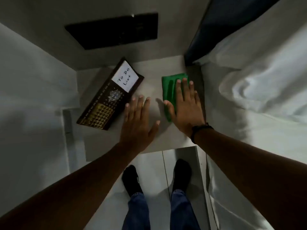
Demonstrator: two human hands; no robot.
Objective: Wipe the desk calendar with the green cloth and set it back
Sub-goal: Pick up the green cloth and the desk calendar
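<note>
Fingers [178, 90] of right hand [184, 110]: spread flat on green cloth [168, 90], palm down, pressing rather than gripping. Fingers of left hand [137, 123]: splayed open, holding nothing, tips just beside near edge of desk calendar [110, 95]; contact with it not determinable.

Step in hand, as judged: start of task, before any wiping. Calendar lying tilted back on table [154, 77], at left, angled, white "To Do List" card uppermost. Cloth folded, at right of table, well apart from calendar.

Next move, as judged:
1. Close right fingers on cloth and lift.
2. Grip calendar by one edge with left hand and steady or raise it.
3. Pass cloth across face and frame, then return calendar to same spot.

Caution: glossy dark frame likely to slide on smooth top under one-sided push.

Surface: small pale table, plain, lit dimly. Room: narrow; bed [257, 80] with white bedding close on right, dark panel [114, 32] on wall behind table, light floor below.
</note>
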